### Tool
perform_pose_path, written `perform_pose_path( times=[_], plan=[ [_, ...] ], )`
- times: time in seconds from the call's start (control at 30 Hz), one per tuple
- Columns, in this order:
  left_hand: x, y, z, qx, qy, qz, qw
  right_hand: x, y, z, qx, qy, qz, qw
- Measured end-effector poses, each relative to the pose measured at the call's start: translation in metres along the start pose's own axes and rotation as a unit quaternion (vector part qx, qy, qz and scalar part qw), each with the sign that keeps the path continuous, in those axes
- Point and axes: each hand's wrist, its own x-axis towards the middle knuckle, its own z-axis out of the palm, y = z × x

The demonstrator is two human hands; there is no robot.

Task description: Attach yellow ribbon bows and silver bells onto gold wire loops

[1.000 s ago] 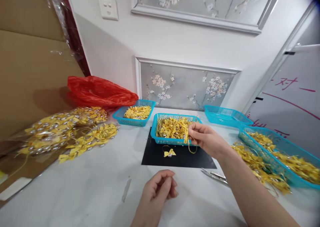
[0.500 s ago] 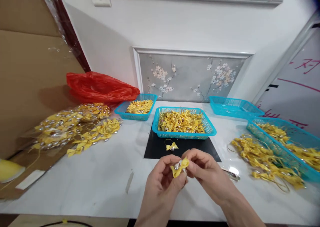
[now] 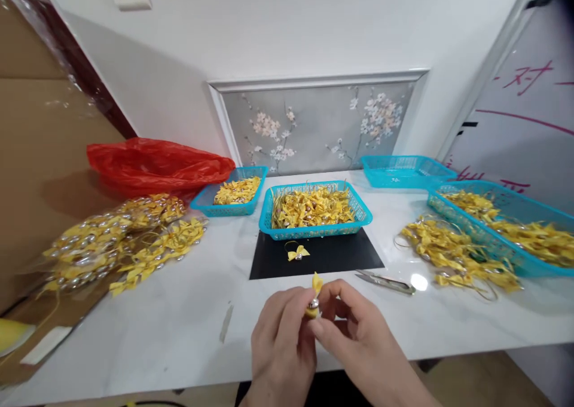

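Note:
Between my hands, above the near part of the table, is a yellow ribbon bow (image 3: 317, 284) with a shiny silver bead. The fingers of my left hand (image 3: 282, 335) pinch it from the left. My right hand (image 3: 365, 329) curls round its other side, the thumb pressed against the lower part; the fingers partly hide the bow. Another beaded bow (image 3: 298, 253) with a thin cord loop lies on a black mat (image 3: 359, 259). Behind it, a blue basket (image 3: 314, 233) holds a heap of such bows. A pair of thread snips (image 3: 390, 284) rests beyond my right hand.
At left lie bagged beaded bows (image 3: 89, 239), a loose strip of bows (image 3: 165, 248) and a red plastic bag (image 3: 156, 162). A smaller blue basket (image 3: 228, 208) holds bows. On the right are a bow pile (image 3: 448, 251), a filled blue basket (image 3: 538, 216) and another blue basket (image 3: 406, 180).
The bow has turned from lying sideways to standing upright between my fingers, and my left hand now covers more of it. The view has shifted, and the snips show fully.

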Motion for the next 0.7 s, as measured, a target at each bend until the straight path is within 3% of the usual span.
perform_pose_path(
  times=[0.2, 0.37, 0.57, 0.7],
  plan=[
    [-0.007, 0.012, 0.004, -0.002, 0.027, -0.035, 0.999, -0.004, -0.004, 0.0, 0.004, 0.004, -0.04, 0.999],
    [-0.013, 0.016, -0.001, -0.044, 0.003, -0.129, 0.991, -0.005, -0.009, -0.01, -0.023, -0.027, -0.036, 0.999],
    [-0.007, 0.022, -0.016, -0.208, -0.029, -0.239, 0.948, -0.006, -0.017, -0.024, -0.2, -0.026, -0.159, 0.966],
    [0.003, 0.025, -0.021, -0.217, -0.034, -0.254, 0.942, -0.008, -0.021, -0.024, -0.261, -0.055, -0.179, 0.947]
  ],
)
